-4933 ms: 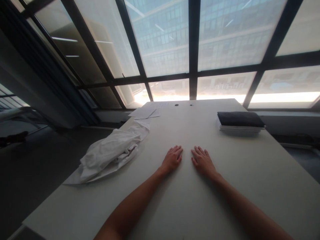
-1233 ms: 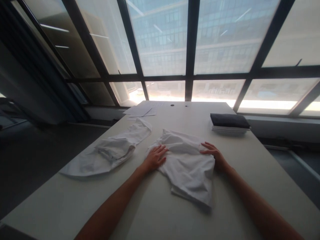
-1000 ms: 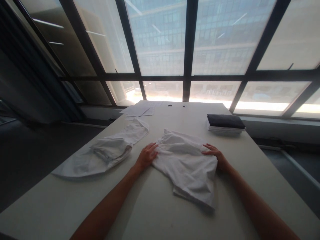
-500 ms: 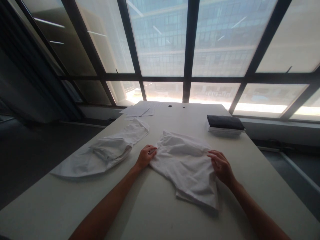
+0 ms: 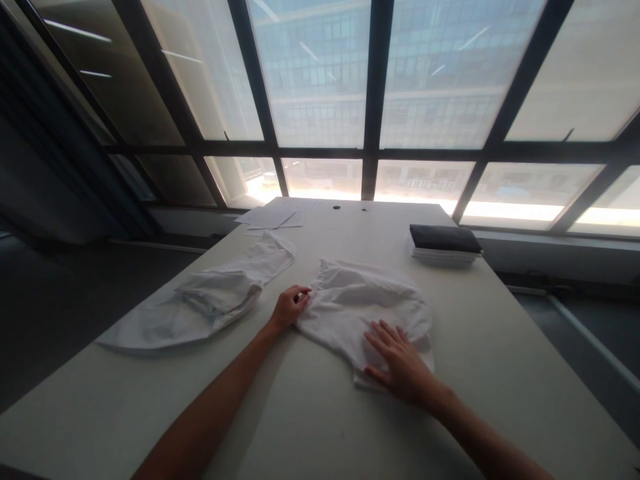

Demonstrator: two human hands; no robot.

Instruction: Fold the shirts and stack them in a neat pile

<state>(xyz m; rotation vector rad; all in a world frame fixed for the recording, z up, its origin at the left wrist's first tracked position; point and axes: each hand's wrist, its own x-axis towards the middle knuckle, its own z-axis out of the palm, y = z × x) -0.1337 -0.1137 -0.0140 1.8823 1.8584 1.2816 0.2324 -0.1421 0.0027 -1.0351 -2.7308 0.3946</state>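
Observation:
A folded, wrinkled white garment point(image 5: 340, 313) lies in front of me on the white table point(image 5: 280, 413). At its left edge, my left hand point(image 5: 291, 306) has its thumb and fingers closed in a pinch on the cloth. My right hand point(image 5: 400, 363) rests palm down over the lower right part of the garment, its fingers spread, covering some of the cloth there. Left of my left hand lies a second white garment point(image 5: 170, 320), loosely laid out with part of it bunched on top.
A stack of folded cloth point(image 5: 444, 245), dark on top and white beneath, sits at the table's right side. Sheets of paper point(image 5: 270, 218) lie at the far left corner. Behind the table stand tall framed windows point(image 5: 313, 87); a dark curtain point(image 5: 65, 153) hangs at the left.
My right hand has moved left and toward me, from the garment's right edge onto its lower part, fingers now spread. My left hand stays at the left edge. The view has shifted slightly.

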